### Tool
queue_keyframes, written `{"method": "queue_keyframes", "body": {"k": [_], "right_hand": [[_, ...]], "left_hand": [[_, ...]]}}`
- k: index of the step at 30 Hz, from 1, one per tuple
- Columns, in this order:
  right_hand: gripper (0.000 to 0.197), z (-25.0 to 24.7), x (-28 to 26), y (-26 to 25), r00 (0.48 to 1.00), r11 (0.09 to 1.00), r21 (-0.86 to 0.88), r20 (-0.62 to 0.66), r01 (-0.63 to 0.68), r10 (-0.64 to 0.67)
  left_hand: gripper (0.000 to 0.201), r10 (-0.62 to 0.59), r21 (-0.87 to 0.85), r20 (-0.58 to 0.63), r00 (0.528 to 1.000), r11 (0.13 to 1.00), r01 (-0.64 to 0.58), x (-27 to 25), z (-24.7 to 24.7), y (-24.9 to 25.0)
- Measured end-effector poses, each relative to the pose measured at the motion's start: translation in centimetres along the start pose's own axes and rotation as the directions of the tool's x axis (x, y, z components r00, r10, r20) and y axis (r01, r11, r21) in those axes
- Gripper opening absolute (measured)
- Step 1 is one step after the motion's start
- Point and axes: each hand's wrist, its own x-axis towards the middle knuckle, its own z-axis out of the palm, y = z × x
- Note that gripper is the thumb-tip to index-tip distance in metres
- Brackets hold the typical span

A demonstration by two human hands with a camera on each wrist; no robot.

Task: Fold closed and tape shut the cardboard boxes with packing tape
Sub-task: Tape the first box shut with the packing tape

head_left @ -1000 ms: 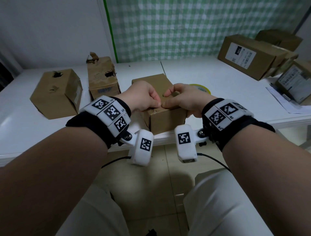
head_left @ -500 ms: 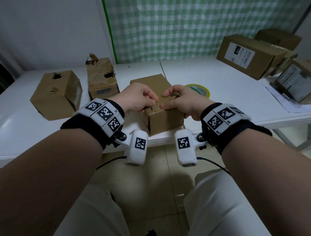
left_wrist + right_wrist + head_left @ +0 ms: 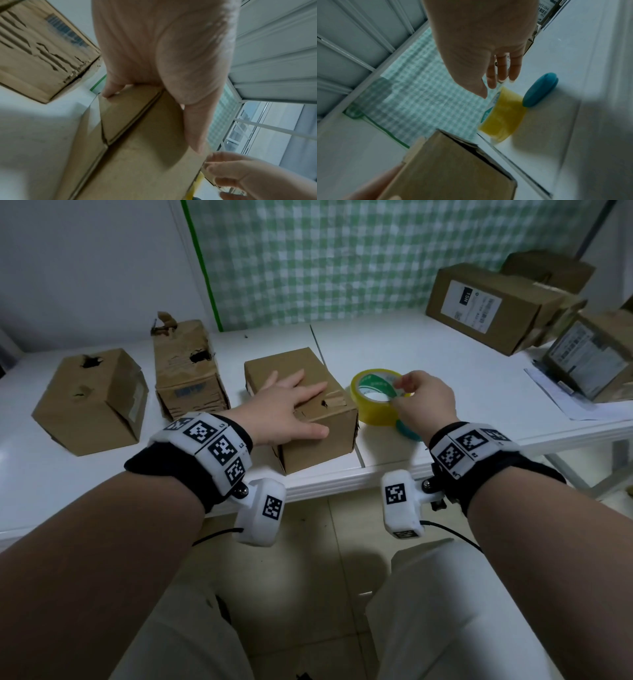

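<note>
Left of centre in the head view, my left hand [image 3: 289, 409] lies flat with straight fingers on top of the small cardboard box [image 3: 318, 436], pressing the folded flaps down; it grips nothing. The box sits at the near edge of the white table [image 3: 428, 361], long axis running away from me toward the upper left of the frame, flap seam along that axis. The cardboard looks light, stiff but worn, torn near the seam, so I judge it slides easily; best held from above, as now. Just right of the box, the yellow tape roll [image 3: 373, 402] lies flat, hole up. My right hand [image 3: 423, 402] has fingertips curled on its rim, apparently pinching it, though the blurred wrist view shows a gap. The roll should be light and rigid; take it by the rim.
</note>
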Motion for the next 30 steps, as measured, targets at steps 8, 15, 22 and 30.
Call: {"method": "queue_keyframes", "body": {"k": [8, 15, 22, 30], "right_hand": [[0.034, 2.0, 1.5, 0.5, 0.956, 0.87, -0.45, 0.283, 0.202, -0.075], [0.034, 0.5, 2.3, -0.3, 0.981, 0.973, -0.203, 0.181, 0.111, -0.074], [0.014, -3.2, 0.3, -2.4, 0.982, 0.883, 0.464, 0.121, 0.07, -0.142], [0.017, -6.7, -3.3, -4.2, 0.955, 0.752, 0.66, 0.221, 0.004, -0.199]], "left_hand": [[0.083, -0.045, 0.014, -0.016, 0.999, 0.999, 0.045, 0.9, 0.4, 1.0], [0.086, -0.063, 0.04, -0.027, 0.998, 0.997, 0.064, 1.6, 0.3, 1.2], [0.076, -0.074, -0.064, -0.068, 0.995, 0.996, 0.07, 1.6, -1.9, 2.6], [0.057, -0.036, -0.502, -0.256, 0.966, 0.859, -0.101, 0.9, -4.2, 6.5]]}}
